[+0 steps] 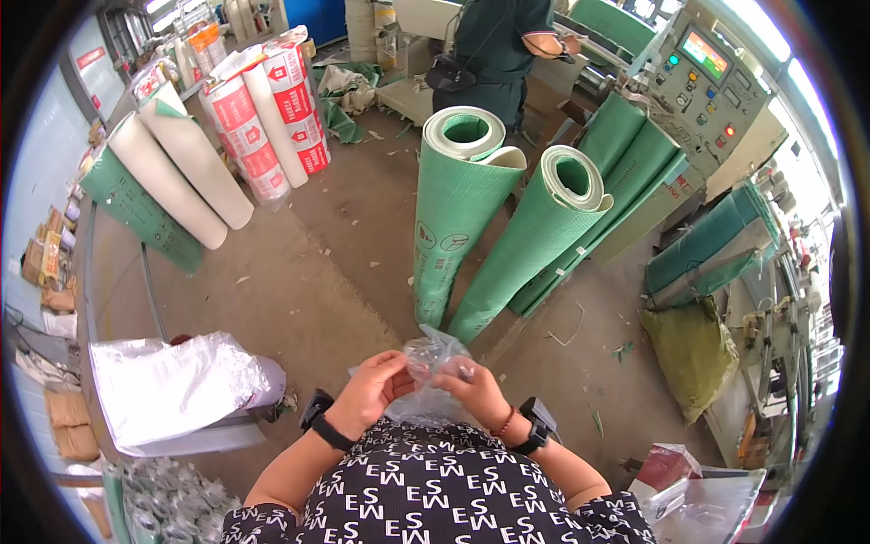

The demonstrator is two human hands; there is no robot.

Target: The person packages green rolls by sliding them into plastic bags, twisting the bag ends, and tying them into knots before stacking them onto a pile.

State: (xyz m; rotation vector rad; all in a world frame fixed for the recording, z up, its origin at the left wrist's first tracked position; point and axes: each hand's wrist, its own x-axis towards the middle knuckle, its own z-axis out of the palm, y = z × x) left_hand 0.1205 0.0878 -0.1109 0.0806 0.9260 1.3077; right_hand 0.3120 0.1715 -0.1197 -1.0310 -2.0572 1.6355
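Close to my body, a crumpled clear plastic bag [424, 406] is stretched between my two hands. My left hand [373, 388] has its fingers curled and pinched on the bag's left side. On the other side, my right hand [473, 390] grips the film between thumb and fingers. Just beyond the bag stand two upright rolls of green sheet, a taller roll [458, 208] with a loose outer edge and a slimmer roll [544, 227] to its right. Neither hand touches the rolls.
White and green rolls [168, 172] and red-and-white wrapped rolls [267, 122] stand at the left. A person [494, 54] works at the back, near a control panel [711, 91]. Plastic sheeting [172, 390] covers something at the near left; a stuffed olive sack [693, 354] lies right.
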